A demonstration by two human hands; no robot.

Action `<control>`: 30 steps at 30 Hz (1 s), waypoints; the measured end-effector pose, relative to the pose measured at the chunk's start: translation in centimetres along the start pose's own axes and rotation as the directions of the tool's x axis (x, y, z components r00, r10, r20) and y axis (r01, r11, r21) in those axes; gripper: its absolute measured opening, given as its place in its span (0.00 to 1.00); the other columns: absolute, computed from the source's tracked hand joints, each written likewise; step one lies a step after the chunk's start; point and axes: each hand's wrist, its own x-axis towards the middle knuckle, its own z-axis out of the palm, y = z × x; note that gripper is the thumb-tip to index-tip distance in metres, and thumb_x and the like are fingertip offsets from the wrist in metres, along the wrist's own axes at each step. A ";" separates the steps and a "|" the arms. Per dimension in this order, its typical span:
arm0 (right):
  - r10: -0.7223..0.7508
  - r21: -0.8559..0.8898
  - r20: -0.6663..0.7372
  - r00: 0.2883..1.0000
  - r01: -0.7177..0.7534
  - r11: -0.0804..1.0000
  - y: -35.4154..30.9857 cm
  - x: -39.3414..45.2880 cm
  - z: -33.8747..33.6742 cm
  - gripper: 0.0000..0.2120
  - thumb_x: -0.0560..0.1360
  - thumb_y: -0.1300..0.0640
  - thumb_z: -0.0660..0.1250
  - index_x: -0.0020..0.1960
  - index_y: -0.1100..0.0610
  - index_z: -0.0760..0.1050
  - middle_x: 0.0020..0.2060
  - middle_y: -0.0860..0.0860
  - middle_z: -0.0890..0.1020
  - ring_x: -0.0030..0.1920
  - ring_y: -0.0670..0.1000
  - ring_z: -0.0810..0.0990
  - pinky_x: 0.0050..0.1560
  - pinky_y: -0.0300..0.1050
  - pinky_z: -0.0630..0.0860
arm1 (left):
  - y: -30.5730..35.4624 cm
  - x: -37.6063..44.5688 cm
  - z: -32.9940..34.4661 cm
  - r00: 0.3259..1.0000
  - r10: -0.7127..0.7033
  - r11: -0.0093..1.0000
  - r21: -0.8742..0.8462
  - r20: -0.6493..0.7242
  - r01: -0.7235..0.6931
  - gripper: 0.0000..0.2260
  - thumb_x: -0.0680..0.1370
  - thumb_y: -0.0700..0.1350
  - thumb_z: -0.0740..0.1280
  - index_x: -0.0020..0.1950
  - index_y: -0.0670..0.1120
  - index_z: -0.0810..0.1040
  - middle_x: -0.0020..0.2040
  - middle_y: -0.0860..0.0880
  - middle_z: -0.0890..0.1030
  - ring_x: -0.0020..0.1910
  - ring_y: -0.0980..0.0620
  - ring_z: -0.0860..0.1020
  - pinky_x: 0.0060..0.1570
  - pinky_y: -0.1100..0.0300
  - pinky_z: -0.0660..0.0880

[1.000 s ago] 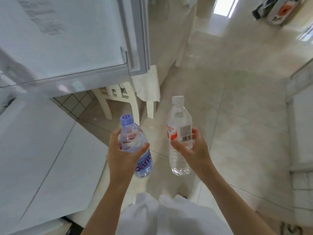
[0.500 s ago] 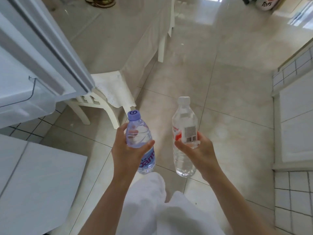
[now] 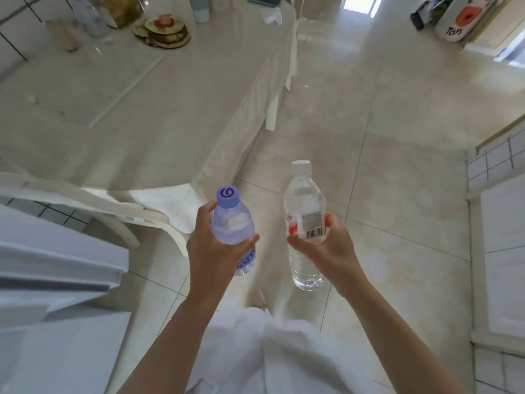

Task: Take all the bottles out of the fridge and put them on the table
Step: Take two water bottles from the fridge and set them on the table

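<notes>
Each hand's grip is closed on a bottle: left hand [image 3: 211, 251] grips a purple-capped water bottle [image 3: 233, 223], right hand [image 3: 329, 245] a clear water bottle [image 3: 305, 220]. Both are midair, not yet on the cloth-covered counter [image 3: 142, 109] ahead-left.

A home kitchen: a white fridge [image 3: 56, 265] stands open at the left, a cloth-covered table [image 3: 159, 115] holds stacked plates [image 3: 164, 31] and jars, and pale tiles cover floor [image 3: 397, 155] and walls.
</notes>
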 end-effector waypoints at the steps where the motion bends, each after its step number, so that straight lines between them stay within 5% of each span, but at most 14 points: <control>1: -0.012 -0.008 -0.002 1.000 0.012 1.000 -0.6 1.7 0.2 0.22 0.62 0.53 0.79 0.50 0.50 0.73 0.48 0.53 0.81 0.48 0.52 0.81 0.51 0.56 0.79 | 0.2 1.6 0.3 1.000 -0.012 1.000 -0.011 -0.006 0.012 0.29 0.63 0.49 0.81 0.60 0.53 0.72 0.47 0.60 0.80 0.46 0.66 0.78 0.39 0.77 0.71; 6: -0.018 0.006 0.036 0.999 0.018 1.000 -3.4 8.9 1.2 0.24 0.61 0.53 0.79 0.52 0.51 0.72 0.42 0.47 0.83 0.44 0.47 0.83 0.50 0.55 0.80 | 1.3 8.2 1.7 0.997 -0.056 0.997 -0.047 -0.058 0.054 0.29 0.62 0.48 0.81 0.59 0.55 0.73 0.48 0.58 0.81 0.45 0.60 0.80 0.43 0.67 0.74; 10: -0.058 -0.015 0.071 0.996 0.059 0.998 -5.4 15.0 1.9 0.26 0.60 0.53 0.80 0.53 0.52 0.71 0.41 0.47 0.82 0.44 0.46 0.82 0.48 0.52 0.80 | 1.4 13.0 3.0 0.982 -0.097 0.995 -0.020 -0.161 0.095 0.30 0.61 0.48 0.82 0.59 0.54 0.73 0.47 0.59 0.81 0.45 0.62 0.79 0.40 0.75 0.71; 13: -0.096 -0.021 0.139 0.986 0.100 0.995 -7.1 20.1 2.2 0.27 0.61 0.56 0.80 0.56 0.54 0.71 0.44 0.48 0.82 0.45 0.48 0.82 0.48 0.51 0.80 | 1.6 16.4 4.1 0.962 -0.135 0.991 -0.014 -0.237 0.136 0.31 0.61 0.49 0.82 0.59 0.56 0.72 0.47 0.60 0.81 0.45 0.60 0.80 0.41 0.67 0.73; 17: -0.157 -0.048 0.265 0.951 0.175 0.983 -9.4 27.3 2.5 0.30 0.62 0.58 0.80 0.59 0.54 0.68 0.47 0.48 0.81 0.45 0.45 0.81 0.40 0.36 0.75 | 2.3 21.2 6.1 0.913 -0.187 0.981 -0.016 -0.363 0.195 0.31 0.60 0.48 0.82 0.58 0.54 0.72 0.46 0.59 0.80 0.44 0.58 0.80 0.40 0.63 0.74; 23: -0.279 -0.146 0.421 0.863 0.368 0.918 -13.8 36.9 4.2 0.36 0.58 0.56 0.81 0.56 0.43 0.63 0.46 0.40 0.76 0.44 0.38 0.77 0.39 0.30 0.70 | 4.5 28.1 8.2 0.804 -0.262 0.962 -0.074 -0.534 0.265 0.30 0.60 0.47 0.82 0.56 0.55 0.72 0.44 0.66 0.79 0.43 0.63 0.79 0.38 0.72 0.71; 25: -0.331 -0.146 0.467 0.820 0.440 0.886 -15.0 39.5 5.3 0.37 0.57 0.57 0.81 0.59 0.46 0.65 0.48 0.41 0.76 0.45 0.41 0.77 0.40 0.27 0.68 | 4.7 30.0 8.3 0.754 -0.299 0.950 -0.108 -0.585 0.293 0.29 0.59 0.49 0.82 0.55 0.57 0.73 0.44 0.65 0.79 0.42 0.63 0.79 0.38 0.72 0.70; 28: -0.384 -0.111 0.548 0.743 0.519 0.847 -16.7 42.4 7.4 0.38 0.57 0.56 0.80 0.61 0.47 0.65 0.51 0.45 0.77 0.50 0.49 0.77 0.46 0.36 0.71 | 4.9 32.0 8.0 0.687 -0.355 0.929 -0.157 -0.634 0.335 0.29 0.59 0.49 0.82 0.54 0.58 0.73 0.43 0.62 0.81 0.41 0.64 0.79 0.38 0.70 0.71; 30: -0.398 -0.113 0.603 0.691 0.569 0.815 -18.2 44.1 9.4 0.37 0.57 0.54 0.80 0.60 0.46 0.64 0.50 0.45 0.77 0.49 0.49 0.77 0.43 0.31 0.69 | 4.9 33.4 7.2 0.637 -0.369 0.920 -0.170 -0.676 0.352 0.30 0.59 0.49 0.82 0.55 0.59 0.72 0.43 0.62 0.81 0.41 0.65 0.79 0.38 0.71 0.71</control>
